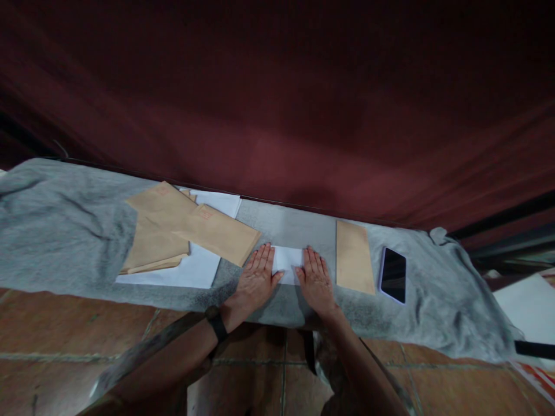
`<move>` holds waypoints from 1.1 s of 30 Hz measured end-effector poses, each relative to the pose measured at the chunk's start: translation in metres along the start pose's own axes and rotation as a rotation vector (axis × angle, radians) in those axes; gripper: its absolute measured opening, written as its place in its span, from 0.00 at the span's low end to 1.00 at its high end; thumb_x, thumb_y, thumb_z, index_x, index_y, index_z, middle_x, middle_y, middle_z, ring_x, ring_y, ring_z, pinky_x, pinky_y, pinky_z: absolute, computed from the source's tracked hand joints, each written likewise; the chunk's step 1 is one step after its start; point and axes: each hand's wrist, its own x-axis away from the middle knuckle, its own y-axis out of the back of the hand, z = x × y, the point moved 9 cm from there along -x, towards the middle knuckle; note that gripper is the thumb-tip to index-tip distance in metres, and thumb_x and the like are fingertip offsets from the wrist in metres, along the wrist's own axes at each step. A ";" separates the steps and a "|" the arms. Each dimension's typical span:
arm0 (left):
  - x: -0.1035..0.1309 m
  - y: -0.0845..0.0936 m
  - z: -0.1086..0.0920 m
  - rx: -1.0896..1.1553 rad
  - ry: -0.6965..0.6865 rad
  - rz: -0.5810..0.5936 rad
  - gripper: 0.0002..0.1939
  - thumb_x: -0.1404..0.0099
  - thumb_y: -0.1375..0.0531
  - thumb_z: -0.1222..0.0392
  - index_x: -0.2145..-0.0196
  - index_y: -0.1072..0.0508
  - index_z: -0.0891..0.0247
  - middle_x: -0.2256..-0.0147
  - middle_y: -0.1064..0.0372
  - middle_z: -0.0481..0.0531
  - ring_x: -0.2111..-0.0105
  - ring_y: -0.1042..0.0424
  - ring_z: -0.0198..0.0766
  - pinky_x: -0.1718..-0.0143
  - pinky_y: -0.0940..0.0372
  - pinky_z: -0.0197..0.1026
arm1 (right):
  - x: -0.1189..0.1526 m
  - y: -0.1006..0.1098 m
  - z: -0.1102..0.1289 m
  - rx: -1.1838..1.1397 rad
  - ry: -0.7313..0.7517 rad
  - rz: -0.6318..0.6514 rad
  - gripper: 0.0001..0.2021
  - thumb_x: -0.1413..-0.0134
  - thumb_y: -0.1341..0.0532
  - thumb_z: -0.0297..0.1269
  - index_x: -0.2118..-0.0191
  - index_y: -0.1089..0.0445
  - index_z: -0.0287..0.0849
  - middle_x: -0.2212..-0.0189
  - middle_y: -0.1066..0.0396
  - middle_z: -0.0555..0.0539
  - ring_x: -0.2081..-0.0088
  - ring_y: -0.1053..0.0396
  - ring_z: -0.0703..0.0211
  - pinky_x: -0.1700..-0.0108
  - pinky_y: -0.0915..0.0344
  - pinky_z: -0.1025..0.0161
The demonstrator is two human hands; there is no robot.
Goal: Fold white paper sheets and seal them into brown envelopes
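A small white sheet of paper (288, 261), which looks folded, lies on the grey cloth in front of me. Flat on its left side rests my left hand (259, 271), fingers stretched out. My right hand (316, 278) lies flat along the right side, its fingers extended too. Both thumbs point inward over the paper. To the left, several brown envelopes (221, 232) overlap on larger white sheets (203, 268). A single brown envelope (354, 257) lies just right of my right hand.
A phone (393, 275) with a dark screen lies right of the single envelope. Grey cloth (65, 231) covers the long narrow surface. Behind it hangs a dark red curtain (269, 144). Floor tiles (87, 329) show below, and a white panel (531, 306) stands at far right.
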 end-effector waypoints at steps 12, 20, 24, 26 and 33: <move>0.000 0.007 -0.018 0.041 -0.094 -0.001 0.31 0.23 0.54 0.56 0.28 0.46 0.73 0.29 0.48 0.66 0.27 0.51 0.49 0.28 0.48 0.55 | -0.008 0.003 0.012 -0.077 0.031 0.038 0.28 0.25 0.56 0.39 0.26 0.49 0.33 0.27 0.47 0.35 0.27 0.49 0.47 0.29 0.48 0.44; 0.002 -0.002 -0.023 0.051 -0.110 -0.009 0.30 0.24 0.55 0.59 0.29 0.47 0.76 0.29 0.48 0.69 0.27 0.52 0.49 0.28 0.48 0.55 | -0.008 -0.006 0.029 -0.083 0.079 0.091 0.27 0.24 0.55 0.40 0.27 0.46 0.35 0.27 0.47 0.38 0.26 0.51 0.50 0.27 0.51 0.47; 0.002 -0.001 -0.013 0.034 -0.052 -0.032 0.32 0.23 0.53 0.54 0.29 0.47 0.77 0.29 0.48 0.71 0.27 0.52 0.52 0.29 0.46 0.56 | -0.007 -0.005 0.017 -0.047 0.051 0.050 0.28 0.24 0.54 0.41 0.27 0.47 0.32 0.27 0.47 0.36 0.27 0.49 0.48 0.28 0.51 0.47; 0.002 -0.001 -0.009 0.034 -0.034 -0.036 0.32 0.23 0.53 0.53 0.29 0.47 0.78 0.29 0.48 0.72 0.27 0.51 0.52 0.29 0.46 0.57 | -0.006 -0.005 0.011 -0.035 0.038 0.037 0.28 0.24 0.53 0.42 0.27 0.47 0.32 0.28 0.46 0.35 0.27 0.48 0.47 0.28 0.50 0.47; -0.001 0.004 0.000 0.126 0.034 -0.002 0.30 0.24 0.52 0.55 0.30 0.44 0.75 0.29 0.47 0.70 0.28 0.48 0.52 0.29 0.46 0.56 | -0.004 -0.002 -0.003 -0.035 -0.007 -0.013 0.29 0.25 0.53 0.43 0.27 0.47 0.30 0.29 0.43 0.32 0.28 0.47 0.45 0.29 0.50 0.44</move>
